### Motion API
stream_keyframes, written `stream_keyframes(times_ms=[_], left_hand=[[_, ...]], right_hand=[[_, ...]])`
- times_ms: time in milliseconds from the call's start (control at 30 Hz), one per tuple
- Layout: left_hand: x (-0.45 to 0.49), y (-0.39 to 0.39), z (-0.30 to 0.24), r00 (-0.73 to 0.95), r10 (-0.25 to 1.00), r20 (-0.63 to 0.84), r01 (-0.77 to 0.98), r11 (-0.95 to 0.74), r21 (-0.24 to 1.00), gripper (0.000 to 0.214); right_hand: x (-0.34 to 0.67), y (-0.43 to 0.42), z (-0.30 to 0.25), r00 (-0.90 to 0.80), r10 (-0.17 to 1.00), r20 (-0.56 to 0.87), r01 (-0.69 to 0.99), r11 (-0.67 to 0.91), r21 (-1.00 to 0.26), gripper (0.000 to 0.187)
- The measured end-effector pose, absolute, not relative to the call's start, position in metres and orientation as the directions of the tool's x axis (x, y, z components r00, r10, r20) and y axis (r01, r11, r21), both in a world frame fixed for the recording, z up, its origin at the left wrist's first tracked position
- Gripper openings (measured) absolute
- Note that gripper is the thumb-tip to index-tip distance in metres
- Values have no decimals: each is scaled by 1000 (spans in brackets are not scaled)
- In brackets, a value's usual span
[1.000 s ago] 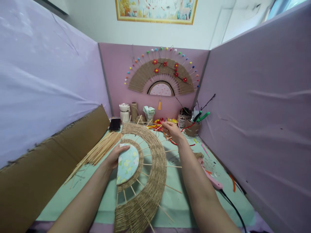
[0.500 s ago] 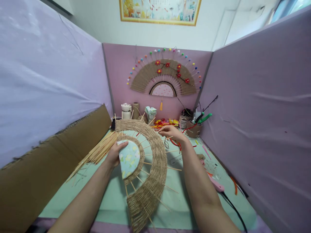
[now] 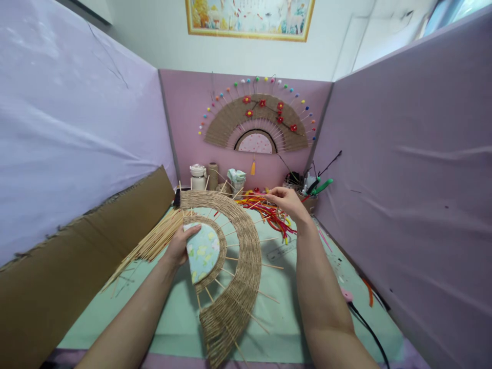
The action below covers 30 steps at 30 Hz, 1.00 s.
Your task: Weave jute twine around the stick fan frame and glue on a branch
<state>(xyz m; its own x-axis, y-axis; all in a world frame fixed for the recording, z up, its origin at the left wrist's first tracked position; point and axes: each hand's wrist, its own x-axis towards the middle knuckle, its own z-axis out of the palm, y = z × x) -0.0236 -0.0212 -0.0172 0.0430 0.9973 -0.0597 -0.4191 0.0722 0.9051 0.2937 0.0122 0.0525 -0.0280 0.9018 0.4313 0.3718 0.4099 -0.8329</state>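
My left hand (image 3: 179, 247) clamps the half-round woven straw fan (image 3: 246, 241). My right hand (image 3: 289, 201) pinches tangled red-and-orange strands (image 3: 274, 215) dangling beneath it, which could snag the fan's thin wooden ribs (image 3: 271, 266).

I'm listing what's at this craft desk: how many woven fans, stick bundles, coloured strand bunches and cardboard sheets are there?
Fans: 2, one in the left hand, one on the wall
Stick bundles: 1
Strand bunches: 1, in the right hand
Cardboard sheets: 1
Total: 5
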Motion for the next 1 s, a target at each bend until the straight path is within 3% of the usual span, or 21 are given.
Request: stream_keyframes(times_ms=[133,500,633,1000], left_hand=[[-25,-20,-18,25,997,-75,-423,79,903,12],[-27,-20,-16,9,997,-71,-499,67,864,5],[-27,-19,-16,-43,997,-58,-520,27,854,5],[-28,-13,-17,-168,981,-97,-604,-25,797,14]], right_hand=[[293,8,56,-105,890,443,387,447,-806,31],[282,10,48,-399,897,190,307,325,-894,24],[280,8,49,-420,886,196,306,341,-889,25],[281,16,37,-525,850,41,474,333,-815,19]])
